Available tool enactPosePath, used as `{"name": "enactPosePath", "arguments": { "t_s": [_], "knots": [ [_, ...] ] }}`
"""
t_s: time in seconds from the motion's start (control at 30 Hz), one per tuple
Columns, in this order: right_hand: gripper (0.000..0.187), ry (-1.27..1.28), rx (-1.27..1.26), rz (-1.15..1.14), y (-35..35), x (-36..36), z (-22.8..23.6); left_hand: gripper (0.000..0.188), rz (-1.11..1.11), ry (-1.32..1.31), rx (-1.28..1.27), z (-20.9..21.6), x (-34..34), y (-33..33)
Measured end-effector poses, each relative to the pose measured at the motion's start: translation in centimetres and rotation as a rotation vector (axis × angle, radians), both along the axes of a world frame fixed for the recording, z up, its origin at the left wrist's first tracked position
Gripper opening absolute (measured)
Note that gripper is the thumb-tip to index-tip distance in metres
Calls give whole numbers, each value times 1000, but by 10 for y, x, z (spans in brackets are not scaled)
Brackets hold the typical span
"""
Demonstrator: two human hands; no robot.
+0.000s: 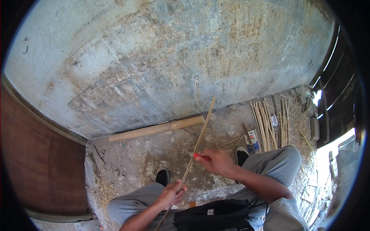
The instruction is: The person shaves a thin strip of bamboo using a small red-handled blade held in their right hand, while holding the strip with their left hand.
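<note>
A long, thin bamboo strip (200, 135) slants from my lap up toward the wall. My left hand (172, 195) is closed around its lower part. Farther up the strip, my right hand (219, 161) grips a small red-handled knife (202, 156). Its short blade is at the strip's edge, close to the middle of its length; whether it cuts into the strip is too small to tell. Across my lap lies a black bag (212, 215), between my bent knees in grey trousers.
A thick bamboo pole (162, 128) lies along the foot of the stained wall (185, 57). Several split bamboo strips (266, 125) are laid out at the right, beside a large blade (248, 135) and a small box (253, 139). Shavings litter the floor. A brown panel (42, 154) stands left.
</note>
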State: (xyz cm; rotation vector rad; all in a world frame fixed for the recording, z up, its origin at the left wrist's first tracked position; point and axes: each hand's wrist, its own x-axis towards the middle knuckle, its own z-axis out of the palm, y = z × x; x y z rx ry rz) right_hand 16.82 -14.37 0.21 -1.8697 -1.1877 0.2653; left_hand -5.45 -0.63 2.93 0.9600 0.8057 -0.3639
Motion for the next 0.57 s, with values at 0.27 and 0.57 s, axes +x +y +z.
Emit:
{"name": "enactPosePath", "arguments": {
  "t_s": [0.27,0.57],
  "knots": [
    [25,-97,-109,55,-5,-6,6,47,-106,-73,533,-34,-3,-11],
    [26,-92,-115,25,-7,-6,6,47,-225,-147,1042,-16,-6,-23]
  ]
}}
